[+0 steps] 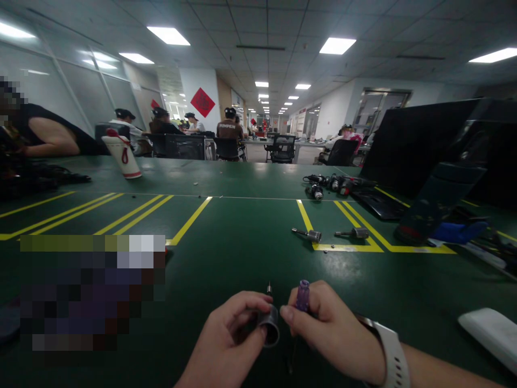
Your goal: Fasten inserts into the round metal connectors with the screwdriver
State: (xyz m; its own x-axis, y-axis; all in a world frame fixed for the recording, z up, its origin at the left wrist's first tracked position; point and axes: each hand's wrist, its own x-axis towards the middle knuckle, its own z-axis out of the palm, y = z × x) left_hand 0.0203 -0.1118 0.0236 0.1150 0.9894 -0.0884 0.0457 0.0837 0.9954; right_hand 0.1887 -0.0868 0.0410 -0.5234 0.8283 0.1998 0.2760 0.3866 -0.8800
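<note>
My left hand (236,337) grips a dark metal cup-shaped part (273,327) between thumb and fingers. Its round open end faces me, and a thin metal shaft (269,289) sticks out beyond it. Close by on the right, my right hand (323,318) is closed around a screwdriver with a purple translucent handle (302,295). The screwdriver's dark shank points down toward the table, apart from the metal part. Farther off on the green table lie two similar shafted metal parts (314,236) (359,233), with a few tiny dark pieces (325,251) beside them.
Yellow tape lines (347,248) mark the green table (226,258). A dark bottle (440,202), a black monitor (424,140) and cabled parts (317,191) stand at right. A white object (493,334) lies near right. A white cup (123,156) stands far left; people sit beyond.
</note>
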